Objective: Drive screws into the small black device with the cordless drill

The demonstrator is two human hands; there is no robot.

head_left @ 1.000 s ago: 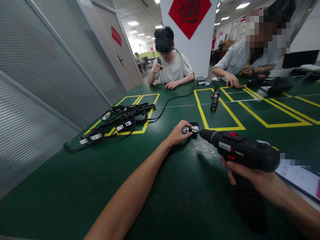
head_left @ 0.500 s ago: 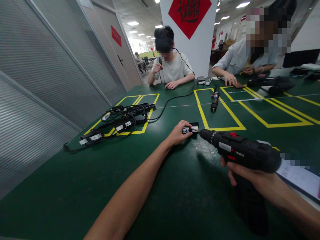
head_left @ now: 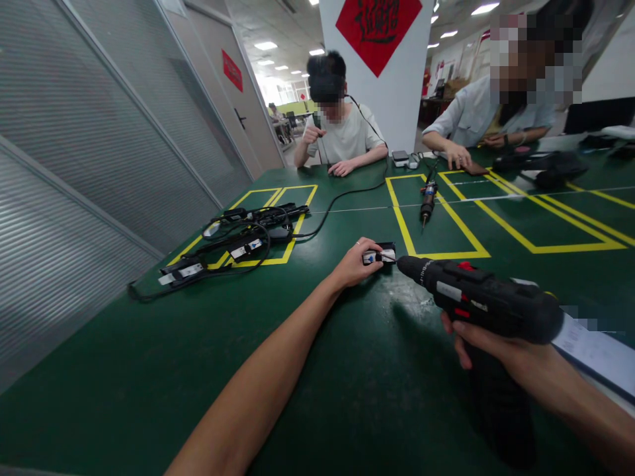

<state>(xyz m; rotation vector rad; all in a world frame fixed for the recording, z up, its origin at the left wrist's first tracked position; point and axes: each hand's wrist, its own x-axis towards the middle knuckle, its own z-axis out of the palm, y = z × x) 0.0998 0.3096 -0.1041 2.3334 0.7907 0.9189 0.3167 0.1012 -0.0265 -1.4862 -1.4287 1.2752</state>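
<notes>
My left hand (head_left: 356, 263) grips a small black case with a white inside and a blue spot (head_left: 389, 255), holding it against the green table (head_left: 347, 370). Thumb and fingers press it from its near and far sides. A black cordless drill (head_left: 491, 301) with red details is in my right hand (head_left: 481, 338), whose fingers wrap round the handle. The drill points left, and its thin bit reaches the small case. Whether the tip touches a screw is too small to make out.
Black power strips with cables (head_left: 248, 248) lie at the left inside yellow tape. An electric screwdriver (head_left: 427, 201) lies in a taped box ahead. Papers (head_left: 598, 350) are beyond my right wrist. Two people sit across; one holds a tool (head_left: 317, 125) upright.
Almost nothing differs. The whole view shifts slightly, and the drill sits a few pixels further right. My left hand keeps its hold on the small case.
</notes>
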